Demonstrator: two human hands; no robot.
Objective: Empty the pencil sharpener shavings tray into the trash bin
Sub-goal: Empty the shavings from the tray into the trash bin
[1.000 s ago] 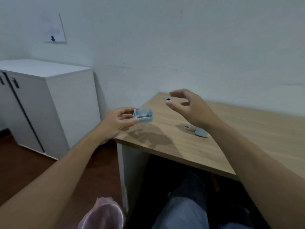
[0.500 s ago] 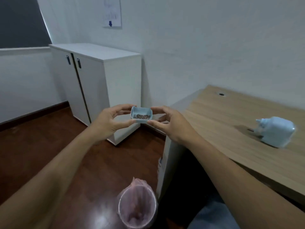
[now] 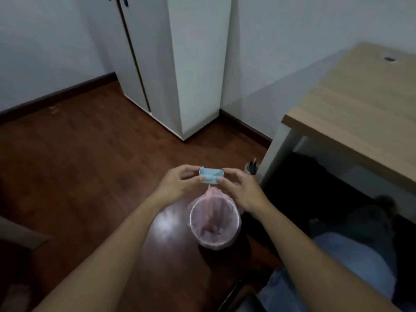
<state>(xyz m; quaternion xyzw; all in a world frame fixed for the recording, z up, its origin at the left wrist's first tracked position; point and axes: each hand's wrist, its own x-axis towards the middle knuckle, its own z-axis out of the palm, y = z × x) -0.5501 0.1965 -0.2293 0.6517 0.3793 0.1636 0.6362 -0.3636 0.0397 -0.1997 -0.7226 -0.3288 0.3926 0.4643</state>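
Note:
The small light-blue shavings tray [image 3: 211, 175] is pinched between my left hand [image 3: 177, 183] on its left end and my right hand [image 3: 242, 190] on its right end. It is tipped so that its pale outer side faces me, and its contents are hidden. Just below and nearer to me, on the floor, stands the trash bin [image 3: 213, 222], round and lined with a pink plastic bag, its mouth open upward. The sharpener body is out of view.
A wooden desk [image 3: 364, 113] with a white leg fills the right side. A white cabinet [image 3: 177, 64] stands against the wall behind. A small cup with pens [image 3: 252, 168] sits by the desk leg. My legs [image 3: 337, 262] show at the lower right, on dark wood floor.
My view has swung down and left from the desk to the floor. Both hands have carried the tray lower, above the bin, and it has tipped so the shavings no longer show.

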